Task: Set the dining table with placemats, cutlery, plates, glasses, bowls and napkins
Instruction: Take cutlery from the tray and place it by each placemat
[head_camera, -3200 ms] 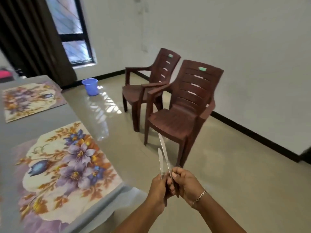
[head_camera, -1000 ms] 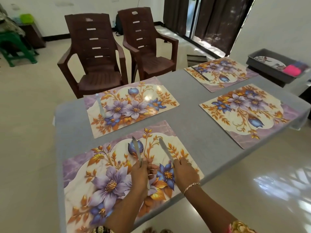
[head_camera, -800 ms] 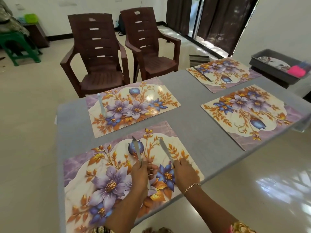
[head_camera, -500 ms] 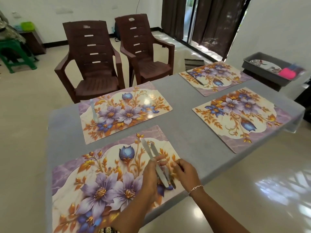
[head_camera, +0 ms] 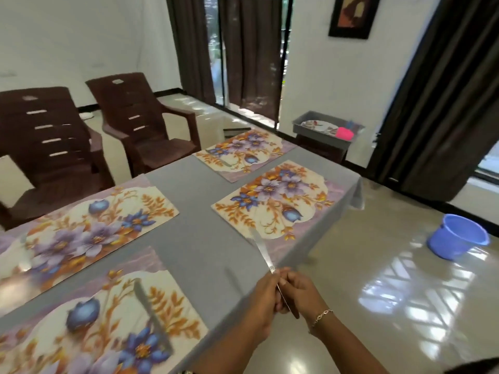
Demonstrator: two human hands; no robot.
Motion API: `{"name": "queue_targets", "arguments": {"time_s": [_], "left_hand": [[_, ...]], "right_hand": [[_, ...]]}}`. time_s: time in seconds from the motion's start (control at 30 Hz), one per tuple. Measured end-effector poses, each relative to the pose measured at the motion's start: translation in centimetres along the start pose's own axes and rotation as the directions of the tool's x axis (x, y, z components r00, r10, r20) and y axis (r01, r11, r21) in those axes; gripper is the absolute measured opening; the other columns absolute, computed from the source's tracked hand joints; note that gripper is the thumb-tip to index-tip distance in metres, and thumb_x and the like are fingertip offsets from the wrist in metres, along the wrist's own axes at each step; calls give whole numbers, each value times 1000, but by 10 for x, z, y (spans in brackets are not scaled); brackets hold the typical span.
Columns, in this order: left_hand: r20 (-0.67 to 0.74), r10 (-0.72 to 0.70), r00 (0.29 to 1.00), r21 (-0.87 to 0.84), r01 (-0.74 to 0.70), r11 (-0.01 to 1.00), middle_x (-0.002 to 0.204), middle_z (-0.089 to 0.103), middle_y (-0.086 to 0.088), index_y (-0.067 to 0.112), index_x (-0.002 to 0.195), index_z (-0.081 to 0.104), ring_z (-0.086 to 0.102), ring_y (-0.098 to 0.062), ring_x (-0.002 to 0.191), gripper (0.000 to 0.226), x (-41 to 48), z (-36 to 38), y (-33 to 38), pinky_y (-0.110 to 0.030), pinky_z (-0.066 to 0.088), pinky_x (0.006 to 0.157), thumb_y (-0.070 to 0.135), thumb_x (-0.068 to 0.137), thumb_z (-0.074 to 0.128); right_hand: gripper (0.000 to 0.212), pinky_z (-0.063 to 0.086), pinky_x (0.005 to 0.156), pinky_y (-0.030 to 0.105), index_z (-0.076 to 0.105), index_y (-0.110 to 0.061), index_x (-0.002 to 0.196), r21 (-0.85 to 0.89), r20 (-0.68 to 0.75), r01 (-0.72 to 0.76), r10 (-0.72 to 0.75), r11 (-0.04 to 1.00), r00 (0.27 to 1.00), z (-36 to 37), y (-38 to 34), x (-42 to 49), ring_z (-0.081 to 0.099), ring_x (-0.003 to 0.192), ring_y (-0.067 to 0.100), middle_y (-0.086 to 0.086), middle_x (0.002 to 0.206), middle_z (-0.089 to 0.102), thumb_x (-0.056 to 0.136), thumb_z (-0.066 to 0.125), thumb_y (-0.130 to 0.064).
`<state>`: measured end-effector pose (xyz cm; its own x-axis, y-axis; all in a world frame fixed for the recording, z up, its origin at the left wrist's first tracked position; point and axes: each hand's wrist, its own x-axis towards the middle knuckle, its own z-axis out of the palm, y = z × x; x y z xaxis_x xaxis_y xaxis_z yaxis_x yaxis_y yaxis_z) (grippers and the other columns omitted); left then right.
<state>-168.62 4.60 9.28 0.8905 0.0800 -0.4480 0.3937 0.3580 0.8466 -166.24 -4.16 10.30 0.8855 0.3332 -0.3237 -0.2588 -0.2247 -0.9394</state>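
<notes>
View: head camera, the only one we have.
Left hand (head_camera: 266, 298): lower centre of the frame, just off the table's near edge. We see its fingers curled round the handle of the held knife (head_camera: 260, 249).
Right hand (head_camera: 301, 291): touching the left one, with a bracelet (head_camera: 322, 315) on the wrist. Its fingers are also curled on the same handle, further back.
Held knife: the blade slants up and left out of the two hands. Its tip lies over the near corner of the right placemat (head_camera: 272, 203); we cannot tell whether it touches.
Laid knife (head_camera: 151, 314): blurred, it lies flat on the right part of the nearest placemat (head_camera: 94, 319), lower left of the frame.
Other mats: the left placemat (head_camera: 89, 228) is at mid left and the far placemat (head_camera: 243, 152) at upper centre. All are on the grey table (head_camera: 199, 211).
Change: half a second ago both hands were over the nearest placemat with two knives. Now one knife lies there, and the hands have moved right with the other.
View shift: the camera has swung right, so a blue bucket (head_camera: 456, 238) now shows on the floor at right.
Room: a grey tub (head_camera: 324, 125) with plates is at upper right; two brown chairs (head_camera: 140, 125) are at upper left.
</notes>
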Motion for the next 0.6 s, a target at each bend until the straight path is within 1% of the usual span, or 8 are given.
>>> {"name": "queue_targets", "arguments": {"time_s": [0.07,0.1,0.2,0.27,0.33,0.47,0.6], "left_hand": [[27,-16,999,25,15,1000,37,34,6,9,90,59,28,-8,38,31,16,26,-4,-21,29,44,22,101,33],[31,-22,999,31,21,999,37,31,6,7,89,57,27,-8,37,30,26,39,-6,-20,28,43,23,101,34],[73,-29,997,58,25,998,35,29,6,2,95,56,29,-7,32,30,60,75,-9,-19,27,38,23,101,35],[99,-22,995,81,14,997,36,31,7,5,90,52,31,-6,31,29,83,98,-9,-18,28,36,24,102,34],[113,-29,993,93,18,995,38,31,8,10,82,46,31,-5,32,28,111,118,-7,-18,28,37,26,102,35],[87,-49,995,79,42,996,40,30,8,12,78,43,31,-5,34,30,180,159,7,-18,28,37,31,101,38],[57,-72,996,79,68,995,33,33,11,13,69,42,33,-2,30,36,238,194,36,-16,30,37,27,101,34]], "right_hand": [[24,36,38,18,55,-3,78,41,-25,-8,9,999,1000,-29,3,4,50,39,14,3,46,54,96,40,-1],[23,36,38,18,54,-2,78,58,-34,-12,14,998,999,-43,5,8,50,38,14,3,46,55,96,40,-2],[21,38,38,18,52,2,80,105,-60,-32,39,994,997,-85,11,30,50,35,13,3,44,55,96,39,-1],[22,39,37,18,53,4,80,133,-78,-49,59,990,995,-113,12,48,50,34,13,4,43,55,96,38,0],[26,39,36,19,53,2,75,159,-93,-70,85,985,992,-139,11,70,50,34,13,5,44,55,96,38,0],[25,40,37,20,55,4,78,126,-100,-88,101,988,990,-189,-4,126,51,35,12,5,45,55,96,39,-1],[27,37,36,20,57,3,76,73,-96,-96,103,993,990,-235,-26,184,49,35,14,7,45,55,96,40,-3]]}}
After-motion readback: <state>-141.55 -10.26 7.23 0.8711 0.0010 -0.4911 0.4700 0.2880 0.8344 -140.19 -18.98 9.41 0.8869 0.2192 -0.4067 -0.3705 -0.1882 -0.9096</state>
